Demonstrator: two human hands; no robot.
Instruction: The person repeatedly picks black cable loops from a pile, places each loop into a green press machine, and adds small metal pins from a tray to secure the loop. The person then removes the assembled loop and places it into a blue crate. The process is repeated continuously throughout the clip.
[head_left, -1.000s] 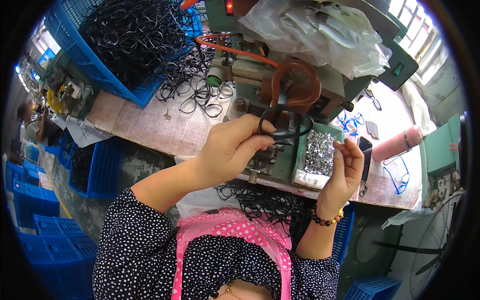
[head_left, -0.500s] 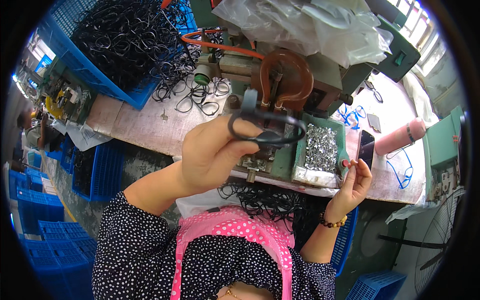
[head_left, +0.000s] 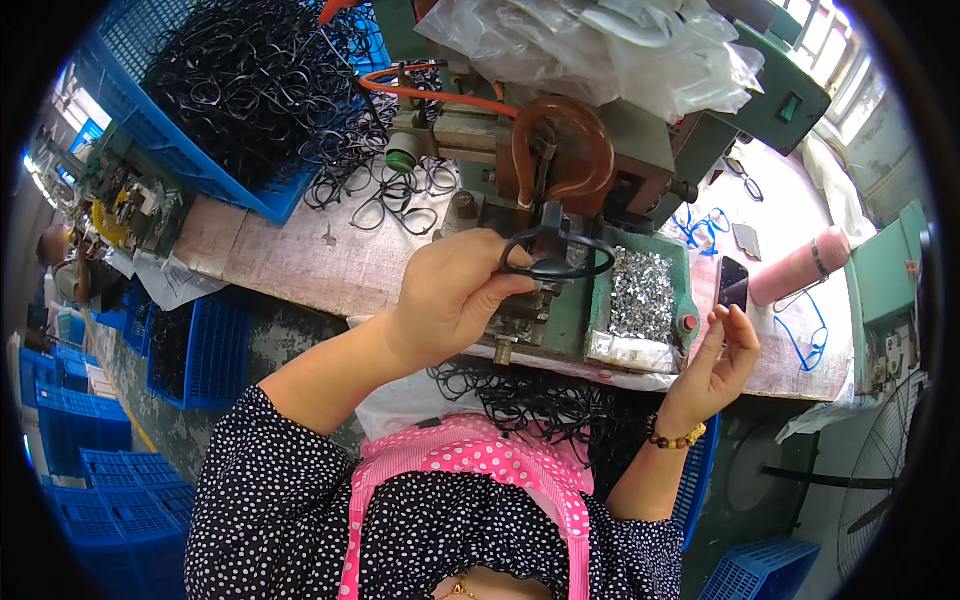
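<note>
My left hand (head_left: 450,295) pinches a black eyeglass frame (head_left: 556,270) between thumb and fingers. The frame is held in front of the machine (head_left: 645,155), near its brown looped tube (head_left: 603,165). My right hand (head_left: 722,372) is raised at the right, beside a green tray (head_left: 601,290) of small shiny metal pieces (head_left: 642,290). Its thumb and index finger are pressed together; whatever they hold, if anything, is too small to make out. A red button (head_left: 690,323) is just left of those fingertips.
A blue basket (head_left: 255,195) heaped with black frames stands at the back left. More black frames (head_left: 510,395) lie at my lap. Right of the tray are a phone (head_left: 733,280), a pink bottle (head_left: 800,268) and blue frames (head_left: 812,345). Plastic bags (head_left: 600,45) cover the machine top.
My left hand has shifted slightly right and down with the eyeglass frame, which now looks sharper and closer to the machine. My right hand has moved a little right, away from the red button.
</note>
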